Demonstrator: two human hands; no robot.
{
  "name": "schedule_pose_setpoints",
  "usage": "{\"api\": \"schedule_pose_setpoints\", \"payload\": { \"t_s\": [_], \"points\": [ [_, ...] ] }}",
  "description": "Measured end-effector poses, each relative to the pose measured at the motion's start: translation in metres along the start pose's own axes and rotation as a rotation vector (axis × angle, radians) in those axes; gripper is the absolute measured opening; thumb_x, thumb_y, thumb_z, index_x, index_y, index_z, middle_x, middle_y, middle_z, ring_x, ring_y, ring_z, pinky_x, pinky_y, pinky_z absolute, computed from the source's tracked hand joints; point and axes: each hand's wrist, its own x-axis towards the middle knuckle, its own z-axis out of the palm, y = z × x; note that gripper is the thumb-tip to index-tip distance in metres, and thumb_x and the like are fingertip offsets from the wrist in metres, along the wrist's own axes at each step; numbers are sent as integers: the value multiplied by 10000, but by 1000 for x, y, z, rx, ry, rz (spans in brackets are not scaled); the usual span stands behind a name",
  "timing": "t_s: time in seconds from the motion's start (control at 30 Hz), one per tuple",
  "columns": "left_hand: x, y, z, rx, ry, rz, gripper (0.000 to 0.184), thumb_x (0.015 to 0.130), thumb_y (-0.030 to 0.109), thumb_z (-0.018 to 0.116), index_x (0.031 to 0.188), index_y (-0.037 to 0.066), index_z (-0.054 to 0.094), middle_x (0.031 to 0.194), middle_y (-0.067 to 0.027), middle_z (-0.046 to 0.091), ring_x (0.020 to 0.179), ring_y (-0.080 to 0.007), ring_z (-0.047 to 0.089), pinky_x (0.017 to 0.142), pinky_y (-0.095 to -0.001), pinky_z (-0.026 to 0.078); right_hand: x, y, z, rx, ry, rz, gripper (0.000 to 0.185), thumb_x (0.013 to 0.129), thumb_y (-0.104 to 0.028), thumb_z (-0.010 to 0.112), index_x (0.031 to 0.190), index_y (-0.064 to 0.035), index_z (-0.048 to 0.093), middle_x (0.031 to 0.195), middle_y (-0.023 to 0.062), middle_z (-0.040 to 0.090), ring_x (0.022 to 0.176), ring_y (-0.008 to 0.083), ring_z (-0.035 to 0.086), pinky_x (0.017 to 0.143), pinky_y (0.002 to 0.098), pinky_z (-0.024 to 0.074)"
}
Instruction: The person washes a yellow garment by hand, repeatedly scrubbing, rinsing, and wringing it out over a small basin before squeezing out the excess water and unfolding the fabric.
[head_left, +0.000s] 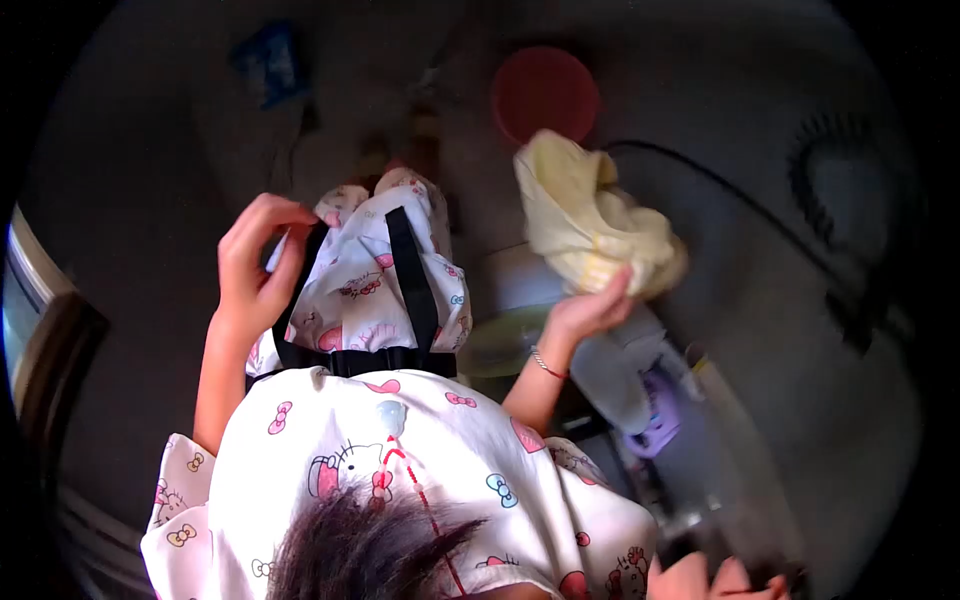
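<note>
My right hand (600, 305) grips the lower end of a pale yellow cloth (590, 215), which is bunched and slightly blurred. The cloth's upper end reaches up beside a red round basin (545, 95). My left hand (262, 245) is raised by my left thigh, its fingers curled together. Something small and pale shows between its thumb and fingers, too little of it to identify. A black strap (412, 275) lies over the printed white clothing on my lap, between the two hands.
A blue packet (270, 65) lies at the upper left. A dark cable (720, 185) runs across the right side. Beside my right forearm are a green round container (500, 340) and a purple item (658, 410). A framed edge (35, 270) stands at the far left.
</note>
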Motion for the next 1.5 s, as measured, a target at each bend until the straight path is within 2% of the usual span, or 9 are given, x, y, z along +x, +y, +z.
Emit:
{"api": "schedule_pose_setpoints", "payload": {
  "t_s": [0.17,0.3,0.53,0.63,0.8,0.93,1.0,1.13,1.5],
  "points": [
    [33,6,16,-205,-233,197,179,699,118,542,841,11,517,813,-72,473,695,-132,473,626,-229,382,-40,-14,-14,60,-268,44,312,863,-216,450,1002,54,523,996,113,556,866,153,526,775,271,406],
    [45,67,82,27,-669,465,663,627,187,691,1173,9,361,1148,-170,422,1068,-303,429,873,-348,356,-58,-44,-43,27,-499,-208,255,850,-137,454,1022,38,522,1014,89,550,925,134,491,810,265,374],
    [52,101,87,31,-624,906,339,549,130,692,856,48,572,877,-132,493,811,-301,488,704,-352,403,-48,-63,-67,268,-288,-353,284,836,-123,453,1066,44,475,1043,91,515,954,147,470,837,271,343],
    [51,82,75,27,-661,848,406,645,147,668,1011,55,517,983,-142,471,888,-325,468,757,-371,409,-40,-60,-54,470,-265,-251,296,863,-141,429,1102,33,435,1065,82,497,948,143,463,840,268,341],
    [33,-37,1,935,-284,451,353,692,95,512,1043,54,512,1056,-158,492,934,-301,512,712,-377,454,-37,-54,-89,-519,-181,-674,191,733,-111,495,887,-1,473,770,213,519,710,362,521,600,389,417],
    [-19,-122,-42,1246,-1106,-219,400,652,291,565,981,63,573,854,-192,596,854,-321,563,706,-377,462,-24,-87,-126,-1018,-537,-307,188,686,-112,521,863,-54,496,689,184,518,638,340,529,549,395,419],
    [-37,-118,-43,1070,-1177,-371,407,648,288,574,984,59,571,861,-188,595,856,-316,562,710,-374,461,-12,-79,-136,-1327,-970,-38,217,705,-130,529,914,-74,504,713,181,514,675,328,533,562,385,422],
    [-34,-94,-26,836,-1035,-378,422,639,282,591,990,49,566,876,-181,593,860,-305,560,718,-367,458,4,-43,-155,-1341,-1354,76,223,704,-135,533,917,-75,504,720,175,516,679,319,532,567,381,422],
    [0,-40,2,477,-900,-219,469,615,267,639,1006,22,553,916,-162,588,869,-275,556,740,-348,451,-9,-4,-153,-1386,-1490,224,238,701,-148,544,924,-77,504,738,158,520,688,294,530,580,371,422]
  ]
}}
